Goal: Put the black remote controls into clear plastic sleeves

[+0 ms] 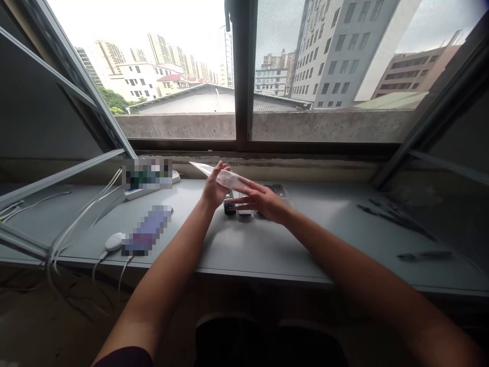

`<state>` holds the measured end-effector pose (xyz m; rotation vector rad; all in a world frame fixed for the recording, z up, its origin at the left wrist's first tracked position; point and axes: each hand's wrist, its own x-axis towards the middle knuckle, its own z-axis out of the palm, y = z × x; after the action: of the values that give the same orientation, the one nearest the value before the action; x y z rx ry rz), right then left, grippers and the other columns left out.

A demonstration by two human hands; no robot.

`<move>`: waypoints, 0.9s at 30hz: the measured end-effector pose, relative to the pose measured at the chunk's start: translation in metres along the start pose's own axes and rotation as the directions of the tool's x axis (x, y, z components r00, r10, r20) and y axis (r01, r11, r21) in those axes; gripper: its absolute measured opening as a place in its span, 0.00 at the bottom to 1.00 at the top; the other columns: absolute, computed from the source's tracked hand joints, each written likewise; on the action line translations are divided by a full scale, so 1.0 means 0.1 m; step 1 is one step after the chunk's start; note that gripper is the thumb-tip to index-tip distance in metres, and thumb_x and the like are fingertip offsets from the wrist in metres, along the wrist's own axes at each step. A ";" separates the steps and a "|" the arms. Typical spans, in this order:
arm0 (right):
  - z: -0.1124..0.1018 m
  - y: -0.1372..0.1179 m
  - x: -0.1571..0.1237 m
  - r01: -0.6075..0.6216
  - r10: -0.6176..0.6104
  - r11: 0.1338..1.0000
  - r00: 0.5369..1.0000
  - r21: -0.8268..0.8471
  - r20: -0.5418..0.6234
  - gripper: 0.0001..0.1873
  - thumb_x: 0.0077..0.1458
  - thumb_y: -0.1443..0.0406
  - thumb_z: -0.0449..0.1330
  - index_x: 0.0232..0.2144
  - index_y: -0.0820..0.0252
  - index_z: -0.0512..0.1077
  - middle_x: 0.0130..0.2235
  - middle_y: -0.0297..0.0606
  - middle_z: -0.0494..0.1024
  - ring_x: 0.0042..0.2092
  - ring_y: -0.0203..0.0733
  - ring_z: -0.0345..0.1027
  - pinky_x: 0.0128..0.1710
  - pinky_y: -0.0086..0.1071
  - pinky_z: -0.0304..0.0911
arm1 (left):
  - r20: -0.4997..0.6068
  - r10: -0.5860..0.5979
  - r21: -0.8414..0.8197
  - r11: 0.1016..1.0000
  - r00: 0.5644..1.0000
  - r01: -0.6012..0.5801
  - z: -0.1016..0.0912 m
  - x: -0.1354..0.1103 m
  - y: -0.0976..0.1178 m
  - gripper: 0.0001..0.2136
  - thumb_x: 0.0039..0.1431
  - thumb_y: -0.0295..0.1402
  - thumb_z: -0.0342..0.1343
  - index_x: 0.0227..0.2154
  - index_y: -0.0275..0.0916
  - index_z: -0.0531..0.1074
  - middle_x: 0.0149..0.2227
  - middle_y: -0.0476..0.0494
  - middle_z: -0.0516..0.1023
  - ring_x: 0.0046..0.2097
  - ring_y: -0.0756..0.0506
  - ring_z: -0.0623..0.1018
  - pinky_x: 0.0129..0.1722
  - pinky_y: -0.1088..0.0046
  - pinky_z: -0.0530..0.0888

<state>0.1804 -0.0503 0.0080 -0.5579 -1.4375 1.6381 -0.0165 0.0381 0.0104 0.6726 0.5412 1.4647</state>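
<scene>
My left hand (214, 187) is raised over the grey sill, fingers closed on a long, clear plastic sleeve (219, 174) that sticks out to the upper left. My right hand (260, 201) reaches in from the right, fingers stretched flat and touching the sleeve's near end. Directly beneath both hands lie remote controls: a black one (229, 205) and a lighter one (244, 209), partly hidden by my fingers. A dark flat device (278, 189) lies just behind my right hand.
The grey window sill (237, 244) runs the full width, its front edge near me. At the left lie a white power strip (151, 189), white cables (76, 224), a small white charger (113, 241) and a blurred-out phone (147, 230). Dark marks (393, 216) at right. Window frame (241, 76) behind.
</scene>
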 end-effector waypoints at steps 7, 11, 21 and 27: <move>-0.02 0.10 -0.22 -0.068 0.068 0.998 0.997 -0.002 0.031 0.35 0.70 0.54 0.67 0.74 0.42 0.66 0.75 0.43 0.68 0.61 0.57 0.81 0.61 0.54 0.78 | -0.166 0.071 -0.184 0.978 0.984 -0.101 -0.16 0.04 0.01 0.12 0.56 0.28 0.76 0.34 0.40 0.75 0.29 0.56 0.78 0.31 0.54 0.78 0.37 0.78 0.74; -0.03 0.10 -0.21 -0.083 0.084 0.996 0.996 -0.030 0.024 0.34 0.70 0.55 0.68 0.74 0.42 0.67 0.74 0.43 0.69 0.60 0.55 0.82 0.57 0.49 0.81 | -0.193 0.058 -0.238 0.966 0.980 -0.104 -0.24 0.01 0.04 0.13 0.56 0.29 0.76 0.36 0.41 0.76 0.32 0.54 0.80 0.33 0.53 0.80 0.40 0.78 0.76; -0.04 0.13 -0.16 -0.034 0.033 0.995 0.999 0.093 0.012 0.32 0.72 0.56 0.64 0.74 0.42 0.66 0.76 0.40 0.67 0.58 0.56 0.83 0.51 0.46 0.84 | 0.060 -0.112 -0.106 0.987 0.992 0.118 -0.11 -0.23 -0.07 0.16 0.58 0.36 0.76 0.45 0.38 0.78 0.47 0.42 0.84 0.47 0.44 0.85 0.51 0.67 0.80; 0.03 0.22 -0.15 -0.001 0.013 0.988 0.997 0.153 -0.082 0.32 0.70 0.56 0.64 0.73 0.43 0.65 0.76 0.42 0.67 0.57 0.55 0.84 0.45 0.45 0.85 | 0.013 -0.024 -0.071 0.997 1.000 0.025 -0.16 -0.17 -0.12 0.16 0.57 0.36 0.76 0.43 0.38 0.79 0.43 0.43 0.85 0.44 0.45 0.84 0.48 0.69 0.79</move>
<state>0.1794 -0.0634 -0.0155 -0.5375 -1.2387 1.6939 -0.0197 0.0227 -0.0103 0.6169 0.4844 1.4496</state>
